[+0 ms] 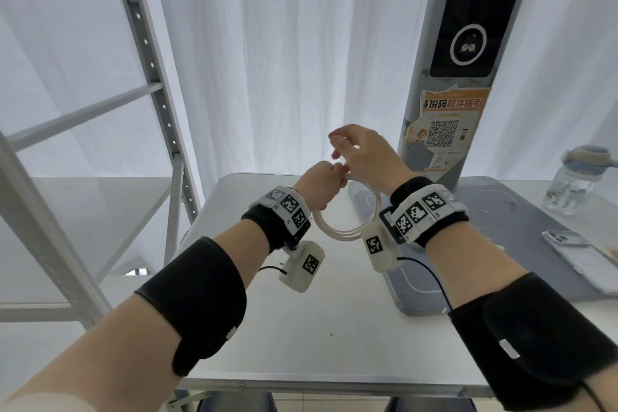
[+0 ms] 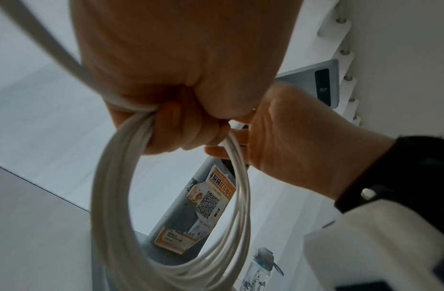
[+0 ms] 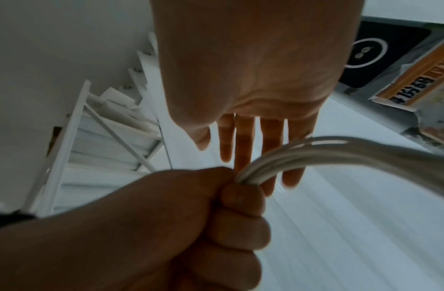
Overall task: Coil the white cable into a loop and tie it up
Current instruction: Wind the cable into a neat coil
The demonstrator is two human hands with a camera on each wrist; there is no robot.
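The white cable [image 1: 336, 233] is wound into a coil of several turns and hangs in the air above the white table [image 1: 301, 328]. My left hand [image 1: 321, 180] grips the top of the coil in a fist. In the left wrist view the left hand [image 2: 181, 126] clamps the cable [image 2: 109, 196] bundle, and a loose strand runs off to the upper left. My right hand [image 1: 357, 150] hovers just above and behind the fist. In the right wrist view the right hand [image 3: 243, 137] has straight, spread fingers holding nothing, beyond the left hand [image 3: 203, 216] and the cable [image 3: 328, 153].
A grey kiosk pillar [image 1: 475, 43] with an orange QR sticker [image 1: 448, 130] stands on the table's far right side. A clear water bottle [image 1: 573, 184] and a phone [image 1: 568, 242] lie at the right. A white metal rack [image 1: 150, 77] stands left; white curtains hang behind.
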